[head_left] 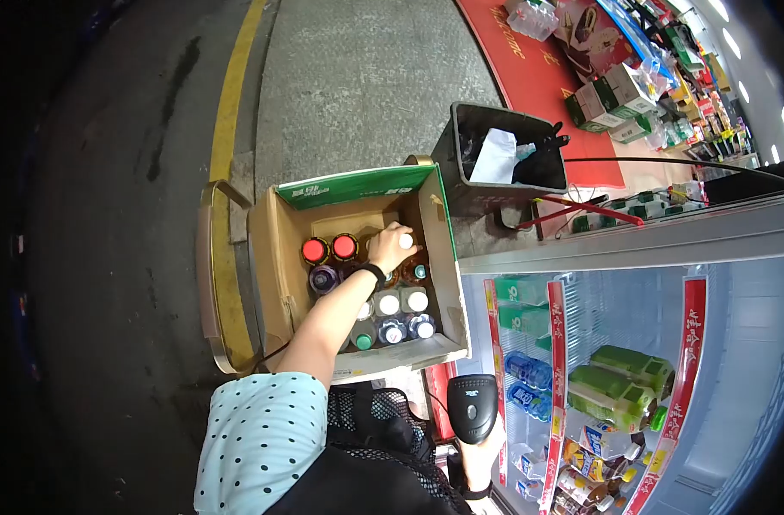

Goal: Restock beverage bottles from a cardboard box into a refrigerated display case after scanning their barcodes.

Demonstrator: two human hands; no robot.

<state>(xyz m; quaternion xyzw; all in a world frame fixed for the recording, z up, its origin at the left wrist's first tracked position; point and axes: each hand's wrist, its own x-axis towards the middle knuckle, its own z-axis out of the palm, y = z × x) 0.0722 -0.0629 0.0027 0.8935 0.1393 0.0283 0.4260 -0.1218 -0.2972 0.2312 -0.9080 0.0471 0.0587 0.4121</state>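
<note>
An open cardboard box [273, 283] holds several bottles standing upright, with red, white and green caps. Inside it, near the back right, my left hand [390, 246] has its fingers closed round the top of a white-capped bottle [406, 241]. Two red-capped bottles [329, 249] stand to the left of that hand, and white-capped ones [401, 300] are nearer to me. Outside the box, at the lower right, my right hand [483, 455] grips a black handheld scanner [473, 408], its head pointing up. The fingers on its handle are partly hidden.
An open fridge with drinks behind red shelf strips [557, 343] is at the right. A dark bin [504, 190] with paper and bags stands beyond the box. A metal rail [210, 283] runs along the box's left. Cartons [611, 96] lie at the upper right.
</note>
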